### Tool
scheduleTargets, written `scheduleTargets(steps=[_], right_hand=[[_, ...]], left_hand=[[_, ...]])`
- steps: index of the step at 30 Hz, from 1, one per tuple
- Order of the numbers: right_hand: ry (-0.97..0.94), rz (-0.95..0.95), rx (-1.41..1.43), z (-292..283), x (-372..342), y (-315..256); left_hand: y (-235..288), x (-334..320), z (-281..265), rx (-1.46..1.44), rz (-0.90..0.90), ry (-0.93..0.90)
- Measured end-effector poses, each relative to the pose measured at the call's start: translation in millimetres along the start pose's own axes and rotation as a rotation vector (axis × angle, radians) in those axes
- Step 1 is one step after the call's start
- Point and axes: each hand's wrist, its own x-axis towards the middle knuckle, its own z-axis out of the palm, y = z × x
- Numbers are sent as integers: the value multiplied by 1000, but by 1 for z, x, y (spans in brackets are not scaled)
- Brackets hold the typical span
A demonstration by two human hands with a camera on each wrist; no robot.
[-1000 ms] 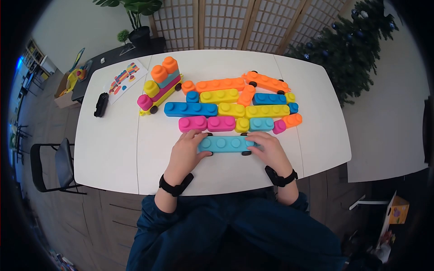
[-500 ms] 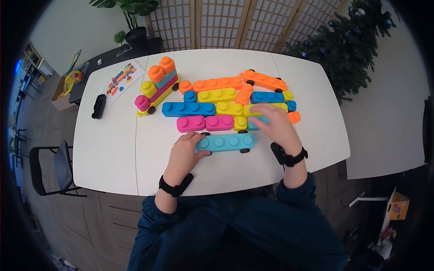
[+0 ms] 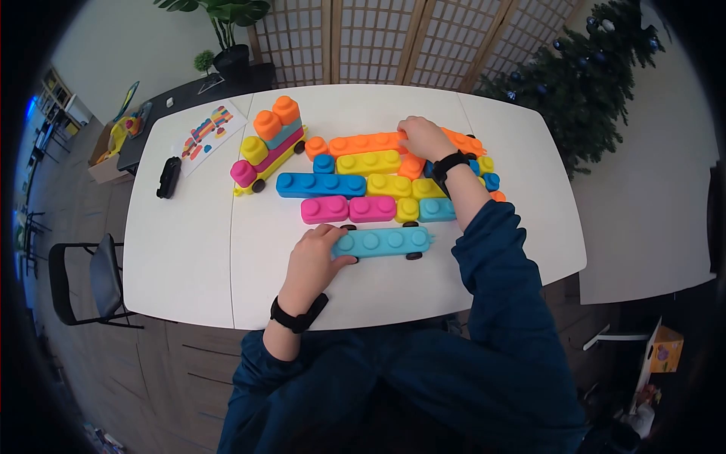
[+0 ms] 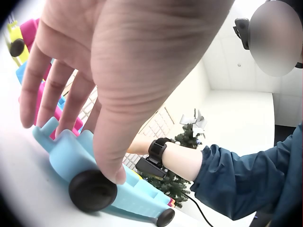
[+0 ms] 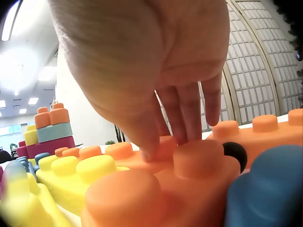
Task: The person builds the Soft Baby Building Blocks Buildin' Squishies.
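Note:
My left hand holds the left end of a light blue wheeled base brick. In the left wrist view the thumb lies along its side by a black wheel, with the fingers over the far side. Further back on the table, my right hand grips the right end of a long orange brick. Its thumb is at the near side and the fingers reach behind, in the right wrist view. A short orange brick sits just in front. Partly hidden beyond the hand is an orange wheeled base.
Yellow, dark blue and pink bricks lie in rows mid-table. At left stand a stacked brick wagon, a printed picture sheet and a black case. The white table's near edge borders the person's lap.
My right hand has let go of the light blue base's right end and moved up across the rows to the long orange brick. The left hand stays on the base.

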Motion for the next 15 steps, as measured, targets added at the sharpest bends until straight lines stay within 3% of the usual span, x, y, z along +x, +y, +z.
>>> scheduleTargets(steps=[6, 8, 11, 15], right_hand=[[9, 32, 26, 0, -2, -2], [144, 37, 75, -16, -15, -11], [300, -29, 170, -36, -45, -23], [341, -30, 350, -61, -106, -59]], left_hand=[[-1, 0, -3, 7, 34, -4], [-4, -1, -4, 40, 146, 66], [-7, 0, -15, -61, 86, 138], [-1, 11, -33, -255, 62, 306]])
